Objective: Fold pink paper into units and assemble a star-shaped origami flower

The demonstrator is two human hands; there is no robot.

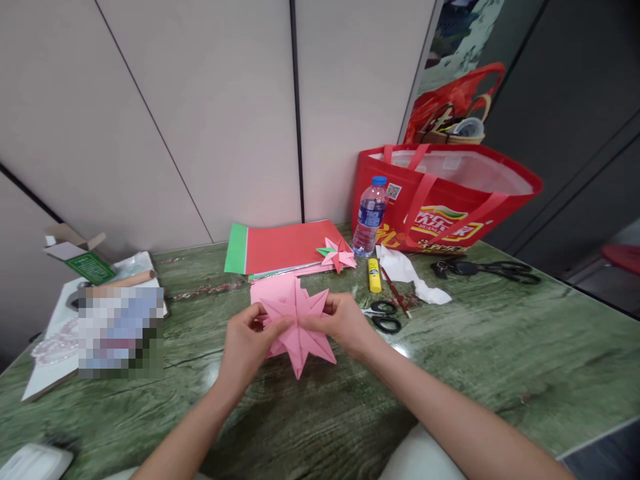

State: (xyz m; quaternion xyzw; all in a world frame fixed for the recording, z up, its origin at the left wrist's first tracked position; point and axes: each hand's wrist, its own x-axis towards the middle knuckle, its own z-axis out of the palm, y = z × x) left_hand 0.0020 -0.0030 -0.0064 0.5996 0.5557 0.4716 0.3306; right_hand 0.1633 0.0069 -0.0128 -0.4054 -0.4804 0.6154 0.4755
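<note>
A pink folded-paper star with several points is held up over the green marbled table, its face toward me. My left hand grips its left side, thumb pressed near the centre and fingers behind the paper. On the other side my right hand pinches it the same way, the two thumbs almost meeting. Pink paper lies just behind the star. Beyond it rest red sheets with a green edge, and on their right corner sits a smaller pink, red and green paper star.
Right of my hands lie black-handled scissors, a yellow glue stick, a pencil and white tissue. A water bottle stands by a red shopping bag. At left, a green box sits near a white board.
</note>
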